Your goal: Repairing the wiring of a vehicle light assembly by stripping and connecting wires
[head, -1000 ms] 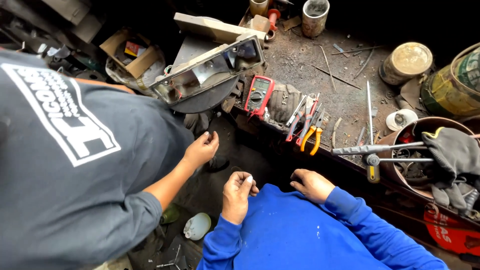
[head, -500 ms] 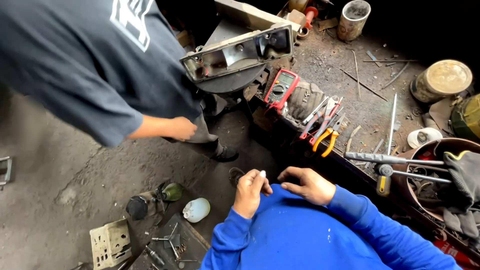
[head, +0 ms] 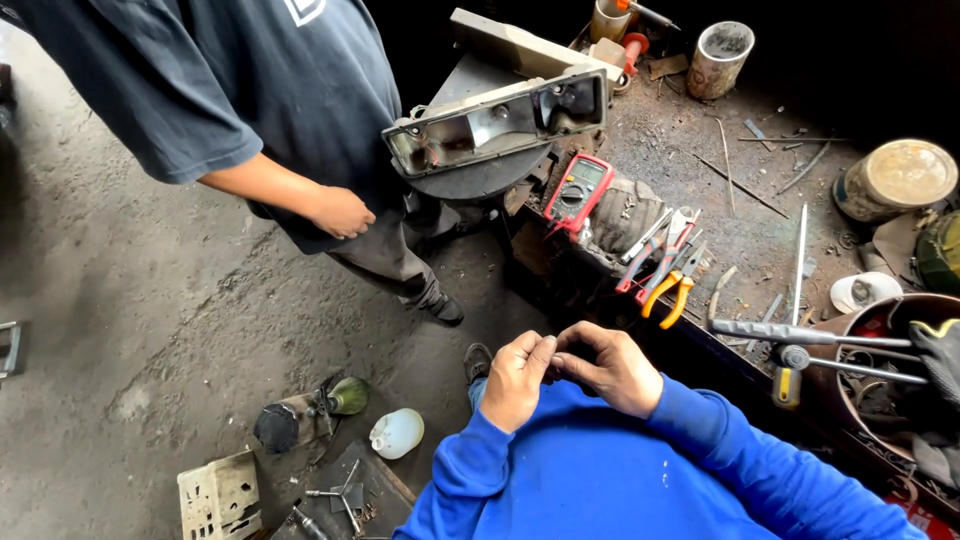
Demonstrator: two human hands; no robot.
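Pliers [head: 672, 290] lie on workbench [head: 760, 215] just beyond right-hand fingers [head: 578, 362]; multimeter [head: 577, 190] farther beyond; bottle [head: 397, 433] on floor left of left-hand fingers [head: 527, 352]

Grimy grey concrete floor [head: 150, 300] fills the left half of the frame, stained and dusty, small scrap along the bottom edge. Dark, rust-flecked workbench [head: 740, 210] runs diagonally from top centre to lower right. Behind it, upper right is unlit black. Flat daylight, soft shadows.
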